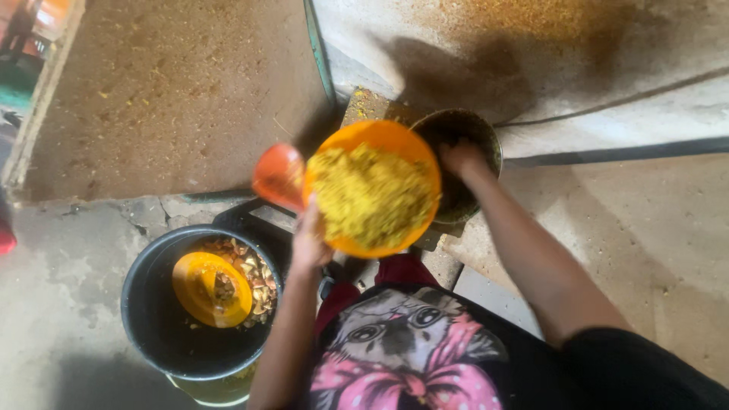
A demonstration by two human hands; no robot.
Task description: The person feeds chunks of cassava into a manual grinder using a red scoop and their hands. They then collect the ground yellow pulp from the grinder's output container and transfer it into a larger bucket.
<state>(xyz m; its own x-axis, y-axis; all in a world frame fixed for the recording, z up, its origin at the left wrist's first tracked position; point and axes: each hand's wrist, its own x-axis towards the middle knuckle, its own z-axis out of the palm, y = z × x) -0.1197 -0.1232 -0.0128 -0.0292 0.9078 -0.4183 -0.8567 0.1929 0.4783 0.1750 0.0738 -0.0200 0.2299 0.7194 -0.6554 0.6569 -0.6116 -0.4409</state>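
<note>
Left hand (gripping) under orange bowl

Left hand gripping orange bowl heaped with yellow mash, small orange scoop at its left edge. Right hand inside dark metal pot just behind that bowl. Left of bowl, black bucket holding orange lid and brown scraps.

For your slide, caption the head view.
Left hand holds orange bowl of yellow mash; right hand reaches into dark pot.
</note>
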